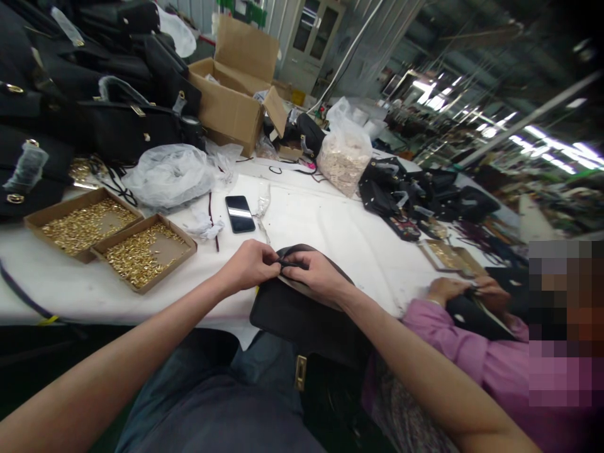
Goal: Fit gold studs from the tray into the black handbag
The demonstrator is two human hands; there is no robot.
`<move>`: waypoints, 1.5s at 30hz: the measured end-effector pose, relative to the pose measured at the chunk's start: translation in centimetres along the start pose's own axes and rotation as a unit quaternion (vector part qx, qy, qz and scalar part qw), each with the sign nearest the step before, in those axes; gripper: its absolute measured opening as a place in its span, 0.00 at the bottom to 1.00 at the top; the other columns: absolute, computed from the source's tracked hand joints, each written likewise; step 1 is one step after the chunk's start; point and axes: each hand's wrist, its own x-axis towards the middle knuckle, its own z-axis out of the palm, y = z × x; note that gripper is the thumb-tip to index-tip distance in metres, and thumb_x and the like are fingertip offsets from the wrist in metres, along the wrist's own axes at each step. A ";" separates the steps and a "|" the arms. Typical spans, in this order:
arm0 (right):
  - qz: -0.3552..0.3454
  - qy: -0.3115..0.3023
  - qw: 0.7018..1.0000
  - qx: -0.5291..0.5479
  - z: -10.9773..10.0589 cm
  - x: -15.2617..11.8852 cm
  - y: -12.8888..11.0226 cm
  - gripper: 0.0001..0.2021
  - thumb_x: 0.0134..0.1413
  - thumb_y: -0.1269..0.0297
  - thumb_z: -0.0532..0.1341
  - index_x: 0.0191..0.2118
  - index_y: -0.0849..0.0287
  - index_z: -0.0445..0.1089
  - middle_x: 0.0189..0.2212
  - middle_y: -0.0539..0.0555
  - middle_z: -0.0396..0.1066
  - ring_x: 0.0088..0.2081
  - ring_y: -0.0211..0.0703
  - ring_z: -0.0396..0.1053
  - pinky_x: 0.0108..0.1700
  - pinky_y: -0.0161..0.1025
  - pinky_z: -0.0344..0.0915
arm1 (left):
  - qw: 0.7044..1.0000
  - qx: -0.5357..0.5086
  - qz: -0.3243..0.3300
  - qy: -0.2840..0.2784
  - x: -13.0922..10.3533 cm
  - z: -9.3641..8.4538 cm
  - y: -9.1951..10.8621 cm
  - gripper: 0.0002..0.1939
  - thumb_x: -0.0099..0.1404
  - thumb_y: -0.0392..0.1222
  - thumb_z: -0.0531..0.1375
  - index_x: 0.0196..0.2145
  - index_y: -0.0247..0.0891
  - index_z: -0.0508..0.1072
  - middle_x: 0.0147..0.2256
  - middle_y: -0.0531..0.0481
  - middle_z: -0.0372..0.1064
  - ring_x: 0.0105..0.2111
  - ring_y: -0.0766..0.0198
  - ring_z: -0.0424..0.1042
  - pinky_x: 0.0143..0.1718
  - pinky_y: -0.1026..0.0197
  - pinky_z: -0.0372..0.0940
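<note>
A black handbag (302,314) rests at the table's front edge above my lap, its flap hanging down with a gold clasp (301,372) at the end. At the bag's opening, my left hand (257,267) pinches a thin black strap piece (284,263) between thumb and fingers. My right hand (314,274) closes on the same piece from the other side, fingertips almost touching the left ones. Any small part between the fingertips is too small to make out. Left of the bag, two shallow cardboard trays (190,250) hold many small gold metal pieces (136,255).
A phone (240,214) lies on the white table (306,214). Plastic wrap (170,173), black handbags (127,126) and a cardboard box (226,107) stand behind. A clear bag of small parts (346,157) sits further back. At right, a co-worker in a pink sleeve (438,333) handles another black bag.
</note>
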 end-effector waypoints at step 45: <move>-0.061 -0.044 0.995 -0.061 -1.1 -0.3 -0.8 0.13 0.67 0.54 0.69 0.50 0.55 0.85 0.49 0.54 0.83 0.51 0.52 0.79 0.59 0.46 0.70 | 1.000 -0.020 0.001 -0.001 -1.4 0.2 -0.5 0.13 0.63 0.42 0.62 0.32 0.34 0.86 0.23 0.52 0.65 0.26 0.64 0.61 0.25 0.60 0.48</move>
